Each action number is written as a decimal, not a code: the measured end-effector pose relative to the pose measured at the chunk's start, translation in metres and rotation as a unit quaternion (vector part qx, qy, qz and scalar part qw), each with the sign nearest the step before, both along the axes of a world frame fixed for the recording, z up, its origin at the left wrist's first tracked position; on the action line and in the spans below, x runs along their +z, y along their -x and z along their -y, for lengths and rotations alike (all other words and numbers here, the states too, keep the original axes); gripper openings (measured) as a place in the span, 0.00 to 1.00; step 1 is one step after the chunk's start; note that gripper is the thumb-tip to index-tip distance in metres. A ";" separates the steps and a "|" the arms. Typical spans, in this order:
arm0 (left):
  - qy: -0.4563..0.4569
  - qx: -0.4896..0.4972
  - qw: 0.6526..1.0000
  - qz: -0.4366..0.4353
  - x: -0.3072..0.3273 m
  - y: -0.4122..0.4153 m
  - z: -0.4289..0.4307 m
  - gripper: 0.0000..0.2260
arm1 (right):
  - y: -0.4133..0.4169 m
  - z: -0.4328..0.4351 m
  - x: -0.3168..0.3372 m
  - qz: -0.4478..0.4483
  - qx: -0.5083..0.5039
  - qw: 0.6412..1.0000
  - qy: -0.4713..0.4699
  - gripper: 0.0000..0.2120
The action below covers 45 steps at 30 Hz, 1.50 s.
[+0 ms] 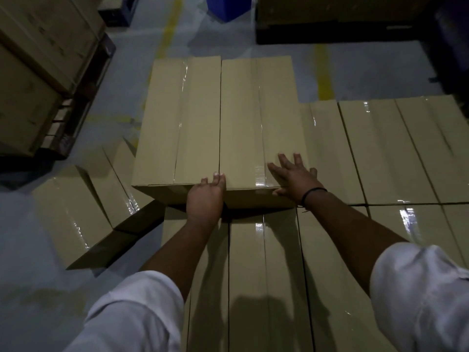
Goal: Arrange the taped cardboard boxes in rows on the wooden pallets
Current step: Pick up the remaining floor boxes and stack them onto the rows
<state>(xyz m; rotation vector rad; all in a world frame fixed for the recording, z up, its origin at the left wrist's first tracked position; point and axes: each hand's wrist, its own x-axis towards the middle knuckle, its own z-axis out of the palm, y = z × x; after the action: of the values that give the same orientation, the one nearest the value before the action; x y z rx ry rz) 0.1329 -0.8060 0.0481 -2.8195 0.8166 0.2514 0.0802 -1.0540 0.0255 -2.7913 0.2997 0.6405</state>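
Two long taped cardboard boxes lie side by side on top of a lower layer of boxes (274,275): the left box (175,123) and the right box (243,118). My left hand (205,199) presses on their near ends where the two meet, fingers curled over the top edge. My right hand (294,176) rests flat, fingers spread, on the near right corner of the right box. More taped boxes (396,148) form a row to the right, one level lower. No pallet wood shows under them.
Loose boxes (83,214) lie tilted on the grey floor at the left. A tall stack of cartons on a dark pallet (38,72) stands at far left. Yellow floor lines (323,72), a blue object (228,6) and dark pallets are beyond.
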 end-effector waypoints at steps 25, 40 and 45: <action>-0.004 -0.007 0.999 0.038 -0.022 0.002 0.003 0.32 | -0.007 0.007 -0.006 0.006 0.016 1.000 0.023 0.44; 0.097 -0.036 0.994 0.035 0.021 0.097 -0.079 0.25 | 0.118 -0.130 0.078 0.077 0.020 0.995 0.052 0.35; 0.158 -0.003 0.987 0.004 0.064 0.161 -0.135 0.20 | 0.155 -0.188 0.116 0.082 0.016 0.995 0.050 0.33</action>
<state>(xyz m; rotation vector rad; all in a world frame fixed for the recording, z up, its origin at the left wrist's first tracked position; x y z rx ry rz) -0.0282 -0.6711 0.1119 -3.1054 0.9385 0.1183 -0.0750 -0.8661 0.1419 -2.9270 0.2609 0.4095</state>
